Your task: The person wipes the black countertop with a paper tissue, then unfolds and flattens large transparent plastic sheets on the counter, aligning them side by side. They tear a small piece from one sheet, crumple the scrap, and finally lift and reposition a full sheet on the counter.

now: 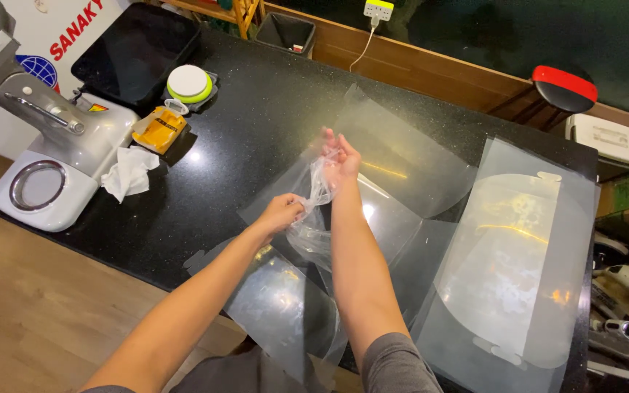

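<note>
Head view looks down on a black speckled countertop (242, 138) that fills most of the frame, with a wooden floor (30, 313) along its near-left edge. Clear plastic sheets cover the counter's right half: the largest sheet (518, 262) lies flat by the right edge, another sheet (402, 153) sits toward the far edge, and a third sheet (278, 306) hangs over the near edge. At the left corner stands a white sealing machine (45, 167) with a round metal ring, and behind it a black tray (136, 51) rests at the far-left corner. Beside these lie a crumpled white tissue (129, 172), a yellow tape dispenser (158, 129) and a white-and-green round lid (188, 82). Above the middle of the counter, a thin crumpled protective film (318, 196) is stretched between both hands. The right hand (340, 156) pinches its upper end, fingers closed on it; the left hand (282, 212) grips its lower end, clenched around it.
</note>
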